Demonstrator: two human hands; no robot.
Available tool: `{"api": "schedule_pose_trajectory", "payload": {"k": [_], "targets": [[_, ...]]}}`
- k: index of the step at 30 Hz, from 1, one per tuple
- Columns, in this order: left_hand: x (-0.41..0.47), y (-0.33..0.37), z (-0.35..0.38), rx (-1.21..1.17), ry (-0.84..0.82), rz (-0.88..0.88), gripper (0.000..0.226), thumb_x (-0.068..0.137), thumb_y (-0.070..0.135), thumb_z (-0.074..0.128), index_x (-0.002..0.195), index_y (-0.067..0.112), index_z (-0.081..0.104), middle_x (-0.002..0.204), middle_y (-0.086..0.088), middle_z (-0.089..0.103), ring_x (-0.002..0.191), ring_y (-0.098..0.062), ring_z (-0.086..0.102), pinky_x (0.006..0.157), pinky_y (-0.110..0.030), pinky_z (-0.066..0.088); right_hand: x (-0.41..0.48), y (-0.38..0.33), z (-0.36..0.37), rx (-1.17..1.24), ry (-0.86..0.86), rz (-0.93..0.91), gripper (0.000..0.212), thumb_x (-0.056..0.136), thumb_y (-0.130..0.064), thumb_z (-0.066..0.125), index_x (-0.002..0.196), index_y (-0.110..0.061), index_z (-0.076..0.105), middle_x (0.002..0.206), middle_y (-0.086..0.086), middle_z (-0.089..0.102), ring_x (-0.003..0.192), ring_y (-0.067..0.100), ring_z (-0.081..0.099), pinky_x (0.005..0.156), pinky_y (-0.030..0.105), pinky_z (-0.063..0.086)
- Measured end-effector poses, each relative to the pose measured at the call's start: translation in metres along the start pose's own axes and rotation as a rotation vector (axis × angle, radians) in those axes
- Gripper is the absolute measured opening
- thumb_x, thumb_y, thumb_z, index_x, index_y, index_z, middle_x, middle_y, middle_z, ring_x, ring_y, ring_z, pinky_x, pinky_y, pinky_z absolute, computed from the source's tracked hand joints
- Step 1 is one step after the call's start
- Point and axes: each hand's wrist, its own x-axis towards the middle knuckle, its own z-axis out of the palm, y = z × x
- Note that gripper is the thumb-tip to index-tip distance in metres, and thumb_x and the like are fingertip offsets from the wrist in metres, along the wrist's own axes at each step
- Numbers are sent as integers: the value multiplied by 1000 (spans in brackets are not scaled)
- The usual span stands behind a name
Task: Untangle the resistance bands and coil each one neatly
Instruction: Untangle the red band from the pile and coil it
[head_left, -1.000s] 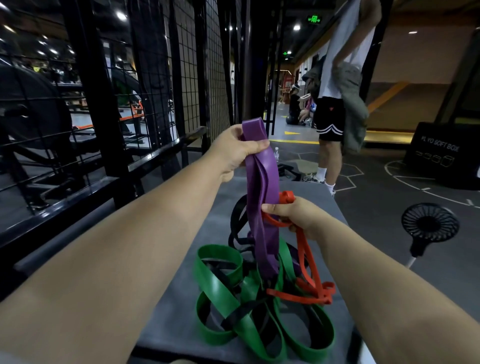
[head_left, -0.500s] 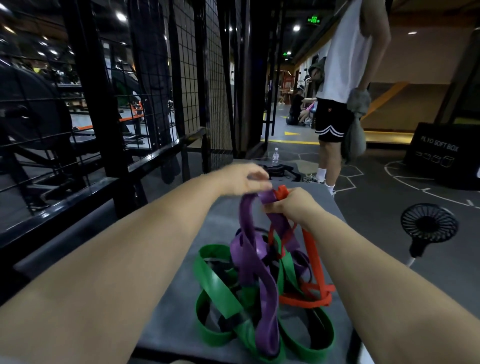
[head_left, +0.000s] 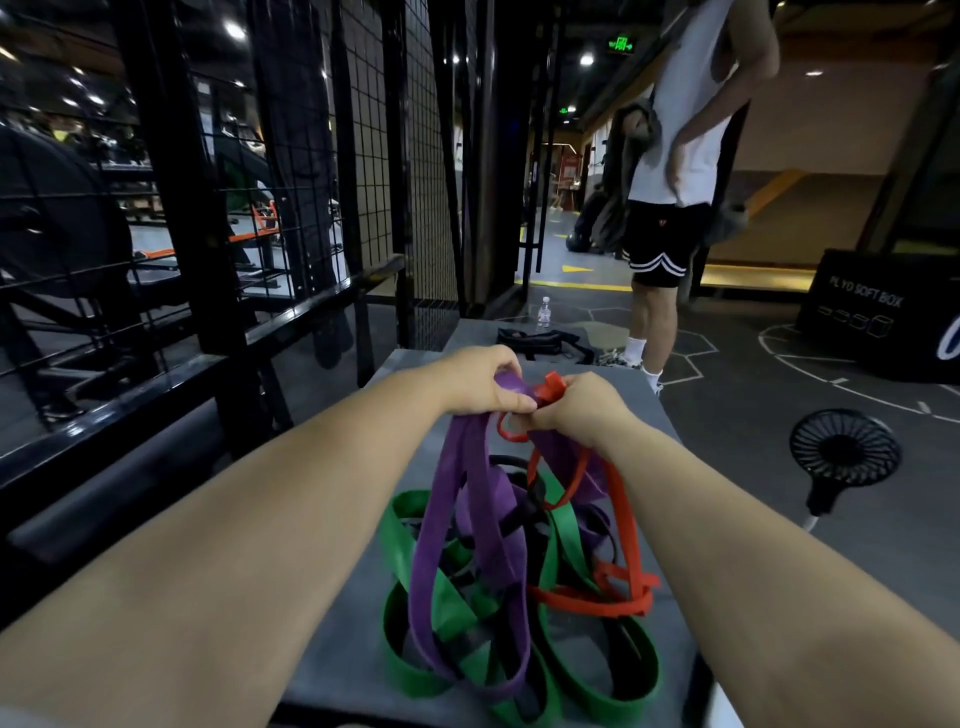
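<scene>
Black band (head_left: 529, 506) mostly hidden among purple band (head_left: 444, 519), red band (head_left: 626, 519), green band (head_left: 397, 540).

Left hand (head_left: 478, 387), right hand (head_left: 584, 410): bare. Left forearm (head_left: 249, 530), right forearm (head_left: 753, 561): bare up to frame edge. 1 pale grey patch (head_left: 13, 719) at lower-left corner; sleeve or not, unclear.

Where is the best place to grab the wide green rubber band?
Probably the wide green rubber band by its left loop, reaching from the left: that loop juts out bare, whereas the purple rubber band and black band cross its middle.
</scene>
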Motion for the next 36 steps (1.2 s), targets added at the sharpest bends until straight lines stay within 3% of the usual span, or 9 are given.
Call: {"api": "schedule_pose_trajectory", "payload": {"k": [4,7,10,15,21,23,27,31,36], "targets": [[0,4,0,120,-34,-6,43,86,55,59,113,21,57,101,-2,59,94,-20,55,74,-29,41,0,-2,0,-13,7,-20,37,65,-41,87,68,-18,58,66,-4,56,66,14,54,59,29,41],[-1,7,0,178,94,34,31,90,49,57,103,21,55,94,-1,54,87,-21,52,70,-30,39,1,-3,-4,128,20,-10,33,66,-35,88,80,-14,67,73,-2,63,70,14,58,65,28,46],[-1,4,-5,130,239,17,29,90,47,57,100,20,57,91,0,56,87,-23,55,71,-32,42,0,-1,-15,298,-6,46,33,65,-31,89,86,-15,69,81,1,71,69,15,66,60,24,50],[1,-10,-18,-8,422,-55,22,92,47,53,91,25,52,80,5,56,80,-21,57,66,-31,41,0,9,-31,485,102,94,29,78,-45,78,84,-18,67,78,-2,67,66,12,62,50,21,44],[-3,-39,-23,9,561,-292,26,94,47,48,91,21,50,86,2,53,86,-23,52,69,-33,36,13,31,-40,558,386,179,30,85,-44,70,96,-16,65,79,0,60,82,21,58,81,37,48],[-5,-47,-17,51,504,-328,27,93,48,50,95,21,50,92,1,54,86,-22,52,69,-32,38,13,34,-39,559,392,182,29,86,-44,68,97,-18,64,74,-4,55,78,19,54,78,35,44],[-4,-51,8,86,359,-343,26,90,48,54,91,22,53,94,0,56,86,-23,55,66,-31,41,10,24,-35,648,318,113,27,88,-43,68,78,-18,66,61,-5,46,58,12,42,61,27,37],[1,-56,46,94,212,-359,24,88,42,59,87,19,52,94,-1,60,91,-25,59,75,-35,49,6,10,-33,686,255,41,28,91,-40,65,81,-14,68,57,-6,47,53,10,41,57,24,39],[12,-46,88,-103,25,-230,44,94,44,54,129,17,55,136,-7,53,124,-29,51,99,-36,43,8,1,-31,770,240,-28,29,91,-37,65,74,-14,65,58,0,47,51,13,40,60,32,41]]}}
